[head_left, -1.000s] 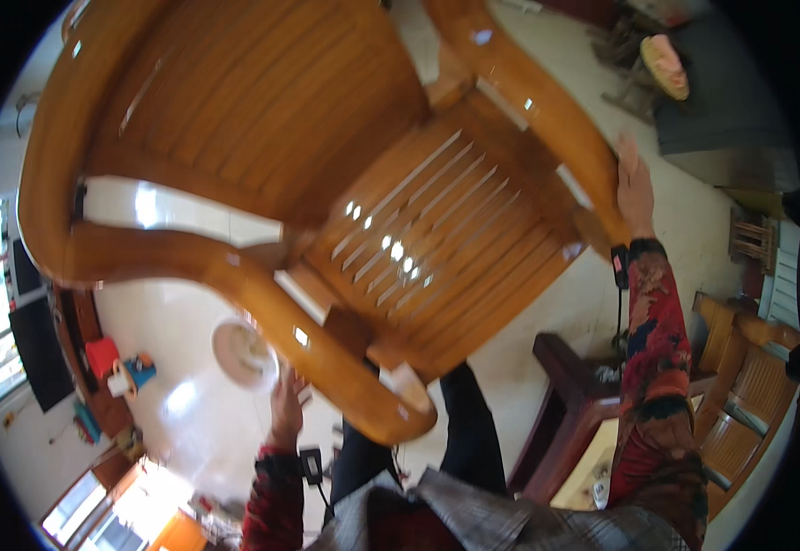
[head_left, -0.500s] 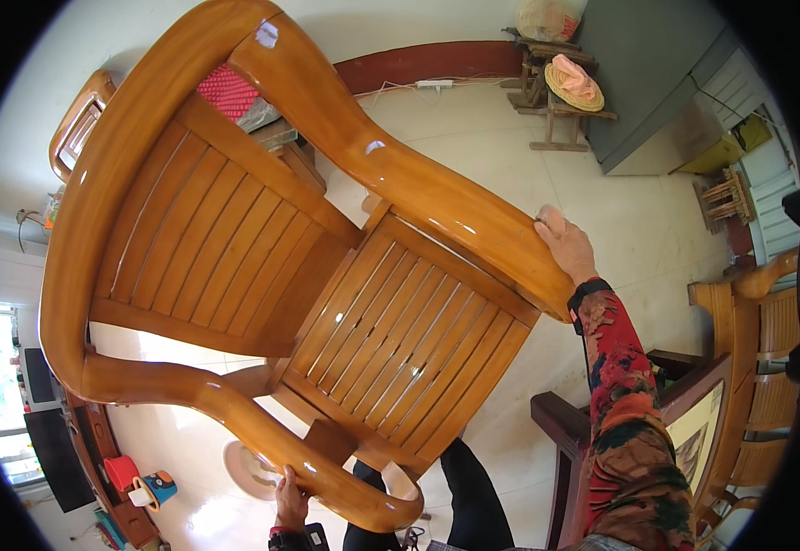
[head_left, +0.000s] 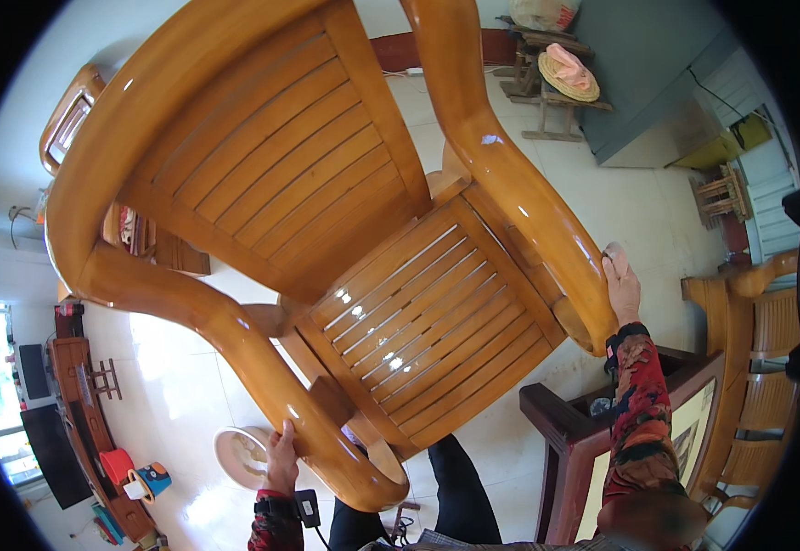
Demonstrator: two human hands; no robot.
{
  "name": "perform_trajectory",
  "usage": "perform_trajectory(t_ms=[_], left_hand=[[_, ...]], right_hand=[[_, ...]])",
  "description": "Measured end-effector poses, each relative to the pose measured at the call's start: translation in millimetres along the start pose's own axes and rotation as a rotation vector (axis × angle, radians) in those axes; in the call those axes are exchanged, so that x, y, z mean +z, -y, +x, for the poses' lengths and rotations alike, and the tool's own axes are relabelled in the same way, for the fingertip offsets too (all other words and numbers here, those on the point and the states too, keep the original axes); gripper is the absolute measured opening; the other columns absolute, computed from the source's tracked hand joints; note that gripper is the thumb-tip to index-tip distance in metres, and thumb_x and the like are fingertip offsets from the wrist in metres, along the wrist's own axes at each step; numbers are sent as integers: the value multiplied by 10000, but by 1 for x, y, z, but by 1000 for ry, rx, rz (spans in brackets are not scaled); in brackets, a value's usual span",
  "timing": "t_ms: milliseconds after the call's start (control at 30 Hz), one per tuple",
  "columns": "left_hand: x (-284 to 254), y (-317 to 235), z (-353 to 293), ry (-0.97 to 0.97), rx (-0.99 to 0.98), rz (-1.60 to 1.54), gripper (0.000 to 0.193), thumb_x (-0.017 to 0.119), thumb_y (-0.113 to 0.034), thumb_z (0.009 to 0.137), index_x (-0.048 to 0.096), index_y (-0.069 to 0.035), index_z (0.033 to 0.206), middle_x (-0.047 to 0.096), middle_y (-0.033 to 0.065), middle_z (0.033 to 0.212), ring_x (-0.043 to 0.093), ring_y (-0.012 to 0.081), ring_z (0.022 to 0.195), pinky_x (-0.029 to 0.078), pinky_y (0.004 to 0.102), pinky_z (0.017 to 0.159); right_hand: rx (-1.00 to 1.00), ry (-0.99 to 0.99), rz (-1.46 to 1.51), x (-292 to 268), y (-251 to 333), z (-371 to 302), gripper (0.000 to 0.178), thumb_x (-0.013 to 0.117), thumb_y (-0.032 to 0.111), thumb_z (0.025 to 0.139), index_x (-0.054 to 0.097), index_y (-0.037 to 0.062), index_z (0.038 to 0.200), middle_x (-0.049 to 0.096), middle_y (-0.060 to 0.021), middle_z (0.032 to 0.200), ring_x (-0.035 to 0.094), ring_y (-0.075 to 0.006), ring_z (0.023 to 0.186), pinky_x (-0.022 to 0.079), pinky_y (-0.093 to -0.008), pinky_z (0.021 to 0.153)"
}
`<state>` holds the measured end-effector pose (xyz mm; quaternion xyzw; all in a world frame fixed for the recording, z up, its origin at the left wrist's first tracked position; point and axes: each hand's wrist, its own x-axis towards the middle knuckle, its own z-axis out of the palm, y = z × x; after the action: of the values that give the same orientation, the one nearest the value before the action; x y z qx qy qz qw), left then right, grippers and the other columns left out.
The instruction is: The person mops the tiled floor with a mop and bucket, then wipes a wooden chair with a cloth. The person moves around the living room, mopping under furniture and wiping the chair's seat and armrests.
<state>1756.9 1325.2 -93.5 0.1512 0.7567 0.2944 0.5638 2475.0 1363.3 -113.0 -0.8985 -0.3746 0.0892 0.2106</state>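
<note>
A large glossy wooden armchair (head_left: 437, 317) with a slatted seat and slatted backrest fills the middle of the head view, close in front of me. My right hand (head_left: 624, 292) grips the front end of its right armrest, fingers over the top and outer side. Around the outer side of the left armrest, near its front, my left hand (head_left: 281, 464) is closed with the thumb on top. The seat's front edge is just before my legs. The chair's feet are hidden, so whether they touch the floor cannot be told.
A dark framed table (head_left: 556, 432) with a pale top stands beside my right arm. Beyond it is a slatted wooden bench (head_left: 772, 367). A pale basin (head_left: 239, 456) lies on the floor at left, near a red bucket (head_left: 115, 466). Small stools (head_left: 552, 115) stand at the back.
The chair has swung and tilted, its backrest coming nearer and to the right. Both hands have stayed on the armrests; the right has moved right and down with its armrest.
</note>
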Motion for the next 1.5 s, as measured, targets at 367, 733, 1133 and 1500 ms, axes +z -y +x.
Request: perform_trajectory(t_ms=[367,733,1133,1500], left_hand=[[43,-108,56,-37,165,326,568,697,-401,889,594,116,1097,672,154,1002,661,213,854,546,320,756],[132,-197,119,-95,584,778,639,623,-479,918,537,70,1234,625,154,1182,619,232,1053,507,360,851],[105,-56,20,-293,393,906,1289,925,-456,536,153,106,1403,365,316,1342,392,434,1257,373,492,1054],[121,-71,24,-274,393,807,1260,922,-434,513,158,103,1359,357,305,1296,409,421,1211,400,486,1016]], right_hand=[[34,-127,-58,-27,-54,-63,685,587,569,880,530,12,1274,554,-243,1165,538,-402,1110,433,-443,950],[180,-187,-1,-5,-26,-33,781,632,612,817,518,-1,1288,540,-234,1209,512,-400,1165,419,-467,975],[43,-337,140,1,-37,-69,903,824,387,697,386,-31,1366,399,-193,1346,418,-382,1249,377,-438,1051],[91,-378,181,-1,-26,-51,863,825,361,701,400,-37,1339,420,-182,1326,442,-372,1224,389,-425,1038]])
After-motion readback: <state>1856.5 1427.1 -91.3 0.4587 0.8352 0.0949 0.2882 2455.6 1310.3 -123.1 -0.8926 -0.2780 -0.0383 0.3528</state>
